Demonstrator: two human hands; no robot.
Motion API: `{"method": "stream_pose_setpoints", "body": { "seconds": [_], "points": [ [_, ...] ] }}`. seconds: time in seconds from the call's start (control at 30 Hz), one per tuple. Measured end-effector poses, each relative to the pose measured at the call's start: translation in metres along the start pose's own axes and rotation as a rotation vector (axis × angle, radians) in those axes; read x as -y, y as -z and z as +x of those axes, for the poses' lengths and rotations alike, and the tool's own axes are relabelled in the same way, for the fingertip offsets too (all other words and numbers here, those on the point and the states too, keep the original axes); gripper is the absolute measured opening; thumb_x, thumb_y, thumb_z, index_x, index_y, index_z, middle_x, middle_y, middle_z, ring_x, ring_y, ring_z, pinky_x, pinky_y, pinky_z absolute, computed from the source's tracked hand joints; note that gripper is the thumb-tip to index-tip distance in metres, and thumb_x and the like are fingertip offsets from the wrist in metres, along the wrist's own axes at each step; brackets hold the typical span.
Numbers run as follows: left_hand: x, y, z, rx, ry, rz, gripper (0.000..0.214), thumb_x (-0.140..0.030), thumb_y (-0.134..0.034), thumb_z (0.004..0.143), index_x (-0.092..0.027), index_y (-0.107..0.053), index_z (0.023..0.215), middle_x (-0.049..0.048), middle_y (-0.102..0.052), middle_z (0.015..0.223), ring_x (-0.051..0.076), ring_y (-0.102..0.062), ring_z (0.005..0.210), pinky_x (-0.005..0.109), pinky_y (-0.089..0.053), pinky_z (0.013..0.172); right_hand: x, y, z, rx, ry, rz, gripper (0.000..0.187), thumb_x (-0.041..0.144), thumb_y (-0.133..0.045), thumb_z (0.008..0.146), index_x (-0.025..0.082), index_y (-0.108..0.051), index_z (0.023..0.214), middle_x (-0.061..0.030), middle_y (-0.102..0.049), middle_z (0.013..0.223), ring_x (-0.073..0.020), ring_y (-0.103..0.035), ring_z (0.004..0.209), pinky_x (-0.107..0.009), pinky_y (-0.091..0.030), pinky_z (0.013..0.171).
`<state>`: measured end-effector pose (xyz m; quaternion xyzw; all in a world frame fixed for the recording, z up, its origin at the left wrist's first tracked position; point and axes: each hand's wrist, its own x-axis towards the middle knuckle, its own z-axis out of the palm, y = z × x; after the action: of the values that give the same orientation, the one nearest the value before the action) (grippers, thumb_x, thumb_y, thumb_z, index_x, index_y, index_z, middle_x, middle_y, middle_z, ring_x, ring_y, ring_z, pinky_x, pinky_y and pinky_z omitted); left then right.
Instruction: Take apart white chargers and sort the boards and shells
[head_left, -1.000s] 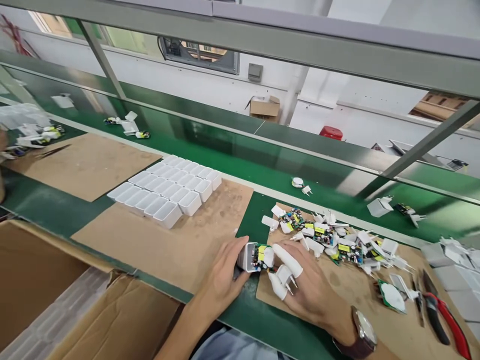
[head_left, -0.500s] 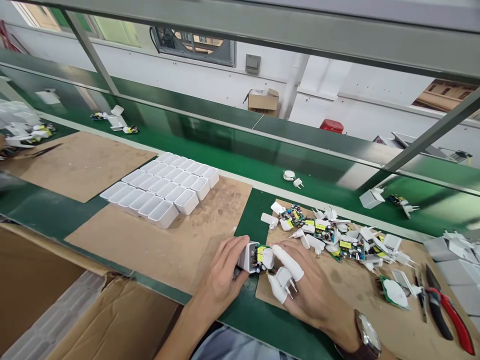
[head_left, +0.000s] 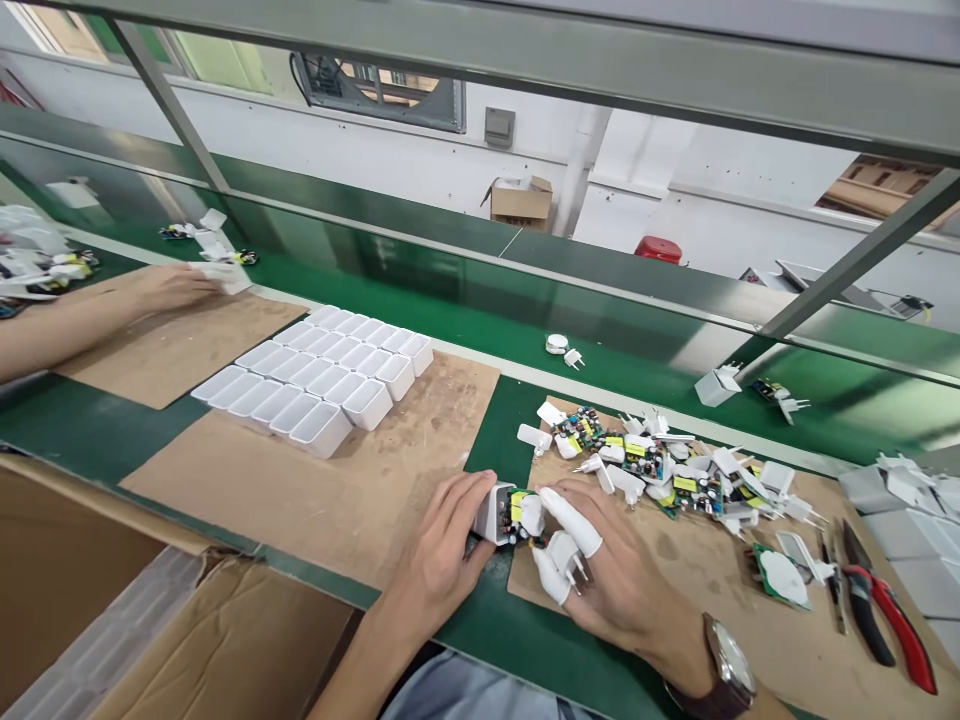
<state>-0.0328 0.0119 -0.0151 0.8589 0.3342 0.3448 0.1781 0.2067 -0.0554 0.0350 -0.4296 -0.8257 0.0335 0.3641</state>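
My left hand [head_left: 442, 535] is closed around a white plastic charger housing [head_left: 491, 515], its mouth turned toward my right hand. A circuit board [head_left: 517, 508] with a yellow-wrapped part sits partly inside that mouth. My right hand [head_left: 600, 560], white covers on its thumb and index finger, pinches the board's outer end. Below those fingertips hangs a white plug cap [head_left: 564, 555] with metal pins. Right of my hands, a heap of circuit boards with plug caps [head_left: 675, 475] lies on a brown sheet. Rows of white housings [head_left: 322, 370] stand on the sheet to my left.
Red-and-black pliers [head_left: 885, 610] and a thin tool [head_left: 834, 590] lie at right, near a loose board [head_left: 781, 578]. A green belt [head_left: 480, 310] runs behind, carrying several charger parts. A co-worker's hand [head_left: 176, 288] holds a white piece at left. Cardboard boxes [head_left: 210, 640] stand below the front edge.
A co-worker's arm has reached in from the left. Parts on the green belt have shifted left. My hands keep the same hold on the housing and board, and the view has turned slightly.
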Motion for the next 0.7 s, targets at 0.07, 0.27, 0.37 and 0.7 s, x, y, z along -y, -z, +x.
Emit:
{"method": "stream_pose_setpoints", "body": {
  "seconds": [0.07,0.27,0.37,0.7],
  "points": [
    [-0.0009,0.0004,0.0003,-0.007,-0.008,0.000,0.066,-0.011,-0.057,0.100,-0.028,-0.036,0.160,0.0118,-0.061,0.149,0.029,-0.056,0.141,0.051,-0.053,0.117,-0.0009,-0.0013,-0.0006,0.007,0.008,0.015,0.076,0.006,-0.058,0.091,0.013,-0.032,0.162,-0.0198,-0.060,0.139,-0.0333,-0.056,0.132,-0.055,-0.054,0.109],
    [0.0020,-0.0034,-0.0016,-0.031,-0.037,-0.005,0.064,-0.011,-0.059,0.100,-0.024,-0.040,0.159,0.0132,-0.061,0.148,0.029,-0.055,0.142,0.050,-0.053,0.117,-0.0024,-0.0051,-0.0036,0.019,0.003,0.021,0.080,0.003,-0.058,0.086,0.011,-0.034,0.162,-0.0210,-0.059,0.141,-0.0351,-0.055,0.133,-0.058,-0.053,0.110],
    [0.0045,-0.0061,-0.0031,-0.029,-0.040,-0.013,0.065,-0.009,-0.059,0.099,-0.023,-0.039,0.159,0.0130,-0.060,0.148,0.029,-0.053,0.142,0.049,-0.052,0.118,-0.0013,-0.0046,-0.0036,0.040,0.003,0.012,0.079,0.004,-0.058,0.086,0.007,-0.035,0.161,-0.0227,-0.059,0.140,-0.0362,-0.055,0.132,-0.059,-0.053,0.110],
    [0.0030,-0.0042,-0.0015,0.020,-0.006,-0.037,0.063,-0.010,-0.059,0.100,-0.024,-0.039,0.158,0.0123,-0.060,0.148,0.027,-0.053,0.141,0.048,-0.051,0.118,-0.0025,-0.0011,-0.0013,0.070,-0.015,0.028,0.080,0.004,-0.053,0.087,0.012,-0.030,0.164,-0.0203,-0.058,0.142,-0.0352,-0.053,0.135,-0.059,-0.053,0.110]
  ]
}}
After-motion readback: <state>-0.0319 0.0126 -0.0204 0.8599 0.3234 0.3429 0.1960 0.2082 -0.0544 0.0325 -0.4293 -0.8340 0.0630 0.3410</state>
